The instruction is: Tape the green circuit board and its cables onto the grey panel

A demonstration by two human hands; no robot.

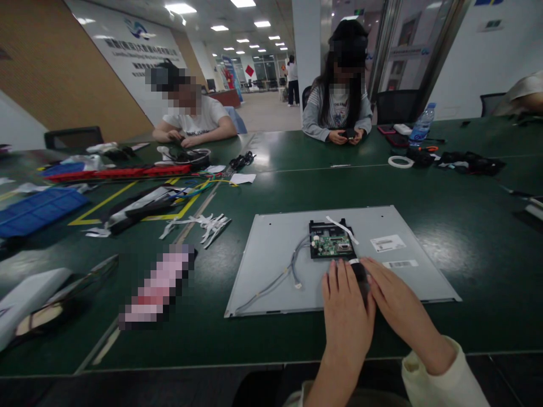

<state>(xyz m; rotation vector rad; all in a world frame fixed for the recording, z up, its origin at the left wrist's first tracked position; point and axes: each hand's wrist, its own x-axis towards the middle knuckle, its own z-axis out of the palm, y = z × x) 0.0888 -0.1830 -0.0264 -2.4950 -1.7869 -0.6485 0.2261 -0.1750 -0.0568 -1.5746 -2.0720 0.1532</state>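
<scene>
A grey flat panel (271,254) lies on the table in front of me. On it rests a black bracket (314,249) with a green circuit board (328,244), a thin white strip (341,227) across its top and grey wires (292,257) trailing left to a small white plug. My left hand (348,299) and my right hand (401,297) come together at the bracket's near right corner. Between them is a dark, narrow piece (360,272) with a white band, mostly covered. Left fingers stretch forward over the panel; right fingers press along the piece's other side.
White strips (207,226) lie left of the panel, beside a blurred pink item (159,288). A blue tray (42,209) and tools are farther left. Across the table, two people handle small objects. A water bottle (422,124) and white tape roll (400,162) stand back right.
</scene>
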